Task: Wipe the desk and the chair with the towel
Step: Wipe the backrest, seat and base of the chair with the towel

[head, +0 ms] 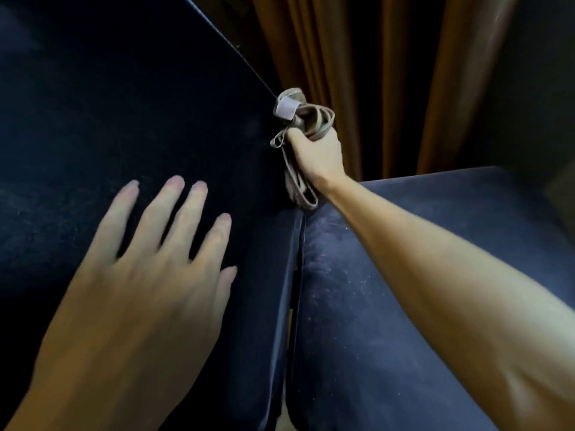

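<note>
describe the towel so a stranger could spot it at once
Find the orange curtain behind the dark blue chair. Where the chair's upper edge meets it, the right hand grips the towel: a bunched beige cloth, the only pale fabric there.

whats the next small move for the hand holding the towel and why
Probably pull the right hand, which grips the bunched towel, toward the camera along the seam and over the right blue cushion. The towel sits at the seam's far end, pale specks dot that cushion, and the left hand is spread open over the left panel.
</note>
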Demonstrator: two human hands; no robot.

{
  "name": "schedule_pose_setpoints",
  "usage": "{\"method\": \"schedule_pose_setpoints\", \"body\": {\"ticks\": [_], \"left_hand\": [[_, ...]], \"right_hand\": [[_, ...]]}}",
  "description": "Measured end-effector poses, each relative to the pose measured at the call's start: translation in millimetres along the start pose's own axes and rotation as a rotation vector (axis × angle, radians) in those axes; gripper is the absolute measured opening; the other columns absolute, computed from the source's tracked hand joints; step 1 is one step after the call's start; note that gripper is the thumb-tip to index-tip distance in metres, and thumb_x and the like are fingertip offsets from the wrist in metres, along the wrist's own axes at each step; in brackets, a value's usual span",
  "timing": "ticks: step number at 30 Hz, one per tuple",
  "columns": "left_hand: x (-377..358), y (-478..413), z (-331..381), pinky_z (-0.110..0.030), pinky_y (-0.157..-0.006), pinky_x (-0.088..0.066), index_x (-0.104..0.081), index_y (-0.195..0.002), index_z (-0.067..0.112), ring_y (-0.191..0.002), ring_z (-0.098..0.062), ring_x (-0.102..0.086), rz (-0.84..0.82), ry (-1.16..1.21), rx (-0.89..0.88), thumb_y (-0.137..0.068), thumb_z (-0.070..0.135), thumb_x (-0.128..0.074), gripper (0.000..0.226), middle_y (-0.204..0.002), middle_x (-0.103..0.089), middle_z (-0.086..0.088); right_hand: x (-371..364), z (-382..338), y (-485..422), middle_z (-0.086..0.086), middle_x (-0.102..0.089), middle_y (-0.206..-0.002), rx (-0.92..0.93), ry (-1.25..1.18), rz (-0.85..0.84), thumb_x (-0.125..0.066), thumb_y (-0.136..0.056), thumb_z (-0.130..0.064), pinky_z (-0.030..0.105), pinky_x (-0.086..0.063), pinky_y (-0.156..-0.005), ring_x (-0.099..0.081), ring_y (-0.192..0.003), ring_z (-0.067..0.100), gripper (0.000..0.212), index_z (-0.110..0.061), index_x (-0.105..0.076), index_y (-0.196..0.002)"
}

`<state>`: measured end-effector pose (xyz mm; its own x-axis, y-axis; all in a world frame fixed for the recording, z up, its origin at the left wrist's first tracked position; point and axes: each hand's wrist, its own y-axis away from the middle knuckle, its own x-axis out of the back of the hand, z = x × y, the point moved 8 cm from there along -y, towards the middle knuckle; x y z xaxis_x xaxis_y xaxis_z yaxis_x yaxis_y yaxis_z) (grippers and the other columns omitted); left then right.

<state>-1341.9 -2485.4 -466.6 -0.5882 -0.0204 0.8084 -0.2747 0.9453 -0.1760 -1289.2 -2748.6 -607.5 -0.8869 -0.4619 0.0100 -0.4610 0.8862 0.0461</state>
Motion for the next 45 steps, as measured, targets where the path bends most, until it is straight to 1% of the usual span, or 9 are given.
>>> {"method": "schedule_pose_setpoints", "body": {"ticks": [6,13,20,25,29,33,38,42,45], "left_hand": [[2,-2,2,-0.065,-0.119,-0.023,-0.064,-0.136,0.004,-0.146,-0.045,-0.039,-0.1,-0.03,0.013,-0.094,0.042,-0.046,0.059,-0.153,-0.045,-0.03],[4,-1,9,-0.065,-0.121,-0.018,-0.063,-0.137,0.008,-0.148,-0.044,-0.035,-0.078,-0.062,0.018,-0.1,0.04,-0.039,0.055,-0.155,-0.044,-0.028],[1,-2,6,-0.063,-0.123,-0.014,-0.064,-0.137,0.011,-0.149,-0.041,-0.032,-0.019,-0.058,0.02,-0.099,0.042,-0.05,0.051,-0.156,-0.043,-0.025],[-5,-8,-1,-0.059,-0.124,-0.01,-0.063,-0.137,0.016,-0.15,-0.038,-0.03,-0.011,-0.089,0.015,-0.097,0.044,-0.051,0.05,-0.158,-0.042,-0.022],[-8,-10,-5,-0.056,-0.124,-0.007,-0.062,-0.138,0.021,-0.151,-0.036,-0.028,0.008,-0.064,-0.013,-0.097,0.046,-0.052,0.049,-0.159,-0.041,-0.019],[-5,-16,-10,-0.056,-0.124,-0.012,-0.067,-0.131,0.022,-0.147,-0.033,-0.037,0.041,-0.005,-0.031,-0.098,0.043,-0.055,0.042,-0.152,-0.051,-0.014],[35,-6,-3,-0.048,-0.093,-0.053,-0.073,-0.119,0.026,-0.111,-0.024,-0.066,0.223,0.456,-0.032,-0.099,0.034,-0.05,0.031,-0.116,-0.074,0.002],[52,62,-10,-0.037,-0.08,-0.056,-0.077,-0.112,0.022,-0.09,-0.017,-0.07,0.469,0.638,0.181,-0.102,0.024,-0.059,0.021,-0.097,-0.076,0.003],[43,133,-21,-0.03,-0.055,-0.046,-0.077,-0.102,0.014,-0.062,-0.009,-0.06,0.586,0.794,0.43,-0.103,0.018,-0.058,0.019,-0.076,-0.07,0.002]], "right_hand": [[-1,30,-4,-0.003,-0.079,-0.099,-0.075,-0.127,-0.113,-0.07,-0.062,-0.045,0.044,-0.056,-0.1,-0.073,-0.1,0.014,0.039,-0.022,-0.075,-0.094],[-7,53,92,0.004,-0.078,-0.101,-0.063,-0.178,-0.188,-0.063,-0.062,-0.043,0.051,-0.055,-0.099,-0.074,-0.101,0.022,0.044,-0.021,-0.072,-0.098],[5,41,214,-0.029,-0.071,-0.103,-0.026,-0.146,-0.316,-0.061,-0.07,-0.054,0.027,-0.05,-0.098,-0.065,-0.105,-0.008,0.028,-0.067,-0.062,-0.095],[6,48,275,-0.018,-0.072,-0.118,-0.001,-0.203,-0.291,-0.067,-0.086,-0.05,0.046,-0.048,-0.107,-0.065,-0.117,0.005,0.037,-0.044,-0.064,-0.122],[5,54,307,-0.016,-0.069,-0.128,-0.007,-0.151,-0.298,-0.067,-0.087,-0.048,0.043,-0.047,-0.11,-0.062,-0.125,0.004,0.05,-0.033,-0.062,-0.134],[14,58,307,-0.016,-0.075,-0.104,-0.037,-0.048,-0.465,-0.063,-0.07,-0.041,0.044,-0.054,-0.1,-0.066,-0.1,0.001,0.042,-0.044,-0.068,-0.112],[48,48,278,-0.01,-0.071,-0.082,-0.04,-0.091,-0.562,-0.066,-0.063,-0.027,0.043,-0.056,-0.089,-0.062,-0.083,0.005,0.024,-0.02,-0.074,-0.085],[76,41,282,-0.007,-0.071,-0.081,-0.075,-0.274,-0.419,-0.062,-0.07,-0.011,0.03,-0.054,-0.079,-0.063,-0.08,0.007,0.015,-0.018,-0.07,-0.081],[83,43,292,0.001,-0.073,-0.082,-0.137,-0.386,-0.324,-0.063,-0.075,-0.007,0.034,-0.054,-0.08,-0.068,-0.082,0.013,0.012,-0.015,-0.07,-0.081]]}}
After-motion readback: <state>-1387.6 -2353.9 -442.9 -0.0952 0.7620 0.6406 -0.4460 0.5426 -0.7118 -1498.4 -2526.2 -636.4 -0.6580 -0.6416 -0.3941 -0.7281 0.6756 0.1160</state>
